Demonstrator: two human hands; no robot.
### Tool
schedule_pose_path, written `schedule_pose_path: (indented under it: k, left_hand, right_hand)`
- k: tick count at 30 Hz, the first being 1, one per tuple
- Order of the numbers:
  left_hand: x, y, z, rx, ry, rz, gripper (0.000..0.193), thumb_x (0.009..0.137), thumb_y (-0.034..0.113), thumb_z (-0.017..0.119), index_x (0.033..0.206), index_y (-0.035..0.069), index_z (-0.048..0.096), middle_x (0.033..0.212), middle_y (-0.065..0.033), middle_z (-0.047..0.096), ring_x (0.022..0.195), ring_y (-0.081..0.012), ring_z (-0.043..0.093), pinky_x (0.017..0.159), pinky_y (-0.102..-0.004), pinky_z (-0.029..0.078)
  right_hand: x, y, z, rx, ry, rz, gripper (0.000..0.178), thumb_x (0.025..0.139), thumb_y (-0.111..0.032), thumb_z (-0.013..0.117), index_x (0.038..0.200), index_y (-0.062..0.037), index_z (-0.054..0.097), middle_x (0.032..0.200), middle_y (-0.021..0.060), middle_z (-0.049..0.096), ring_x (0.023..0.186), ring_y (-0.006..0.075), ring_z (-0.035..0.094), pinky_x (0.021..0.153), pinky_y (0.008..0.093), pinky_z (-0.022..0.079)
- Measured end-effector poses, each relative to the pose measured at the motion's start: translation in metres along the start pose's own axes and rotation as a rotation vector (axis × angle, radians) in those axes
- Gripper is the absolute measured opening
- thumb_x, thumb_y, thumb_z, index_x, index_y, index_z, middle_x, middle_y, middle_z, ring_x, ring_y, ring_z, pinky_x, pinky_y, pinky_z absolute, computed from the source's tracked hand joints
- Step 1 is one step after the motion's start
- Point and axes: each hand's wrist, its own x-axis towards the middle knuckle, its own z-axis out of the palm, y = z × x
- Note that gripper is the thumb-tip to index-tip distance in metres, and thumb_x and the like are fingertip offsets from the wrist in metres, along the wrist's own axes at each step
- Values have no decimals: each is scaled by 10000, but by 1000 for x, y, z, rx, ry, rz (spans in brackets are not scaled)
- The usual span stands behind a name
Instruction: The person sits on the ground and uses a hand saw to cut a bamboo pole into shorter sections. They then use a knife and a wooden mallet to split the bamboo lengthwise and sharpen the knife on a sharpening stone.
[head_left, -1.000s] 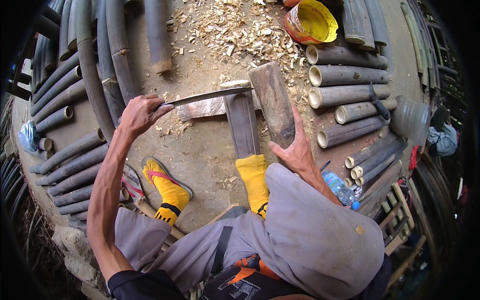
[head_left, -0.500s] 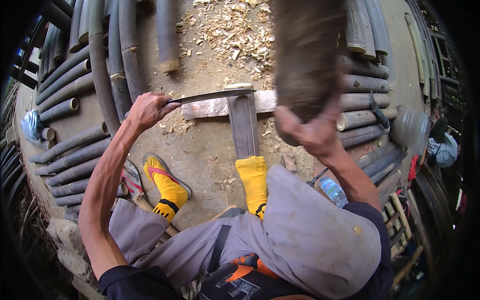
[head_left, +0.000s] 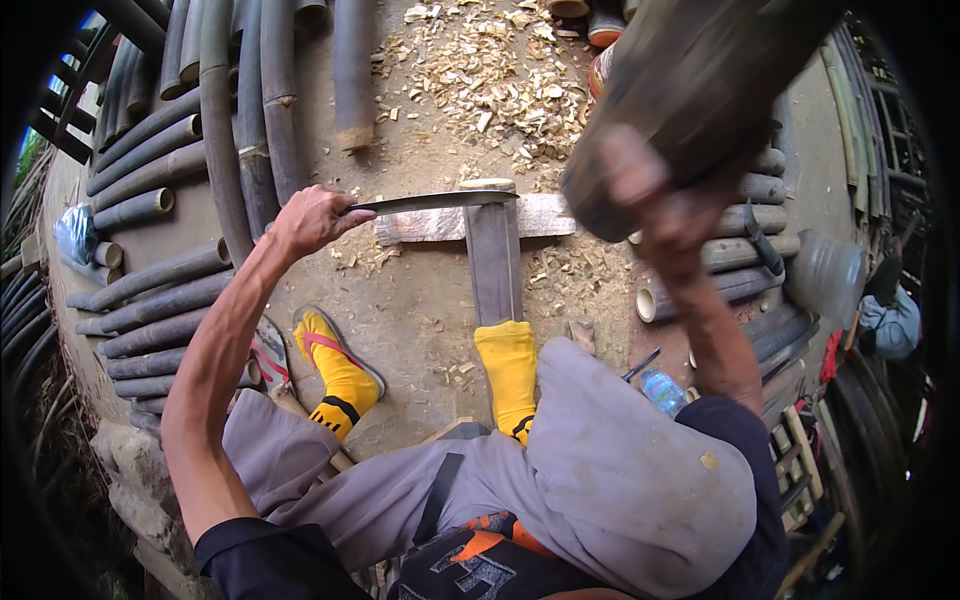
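Observation:
My left hand (head_left: 308, 222) is closed around the handle of a long dark-bladed machete (head_left: 440, 201). Its blade lies across the far end of a split or flattened piece of dark bamboo (head_left: 494, 265), which rests over a pale wooden batten (head_left: 425, 227). At the near end of the bamboo is my foot in a yellow sock (head_left: 507, 370). Raised on the right, my right hand (head_left: 665, 205), smeared by motion, grips the lower end of a thick dark wooden club (head_left: 710, 90). The club is apart from the machete, and its upper end runs out of view.
Bamboo poles (head_left: 220, 150) lie stacked on the left, with more cut bamboo (head_left: 730, 255) on the right. Wood chips (head_left: 500, 75) cover the ground ahead. A plastic bottle (head_left: 662, 392) lies by my right knee, near a large clear jug (head_left: 826, 268). My other foot wears a flip-flop (head_left: 340, 355).
The club has swung from nearly upright to a slant toward the upper right, and my right hand has risen with it. The machete stays across the bamboo's end. The whole view shifts slightly.

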Motion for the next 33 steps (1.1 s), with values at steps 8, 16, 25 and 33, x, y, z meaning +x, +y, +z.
schedule_pose_path:
  k: [8, 16, 25, 33]
  left_hand:
    - [-3, -3, 1, 14, -61, -107, 458, 912, 447, 606, 841, 2, 688, 671, -227, 587, 635, -416, 579, 570, -446, 463]
    - [2, 9, -4, -14, -70, -88, 465, 914, 462, 595, 834, 11, 676, 671, -239, 566, 640, -427, 555, 576, -456, 450]
    - [-4, 4, 0, -49, -46, -136, 486, 910, 476, 595, 844, 2, 679, 665, -235, 567, 624, -418, 551, 581, -446, 453]
    - [8, 9, -2, -41, -63, -108, 498, 903, 494, 596, 830, 7, 671, 670, -236, 565, 634, -416, 556, 596, -455, 447]
  right_hand:
    - [6, 25, -8, 67, -493, 280, 982, 639, -259, 773, 1494, -107, 313, 1413, 224, 453, 1285, 342, 467, 1104, 404, 353]
    - [-19, 50, 9, -40, -10, -117, 786, 770, -250, 738, 1446, -189, 341, 1266, 201, 559, 1113, 327, 583, 1028, 382, 444]
    - [23, -1, -23, 69, -337, 157, 1030, 660, -297, 802, 1491, -36, 253, 1324, 227, 509, 1198, 315, 524, 1037, 397, 401]
    - [-34, 74, 24, -27, -351, 124, 973, 697, -295, 756, 1496, -84, 241, 1224, 278, 561, 1016, 349, 620, 946, 419, 478]
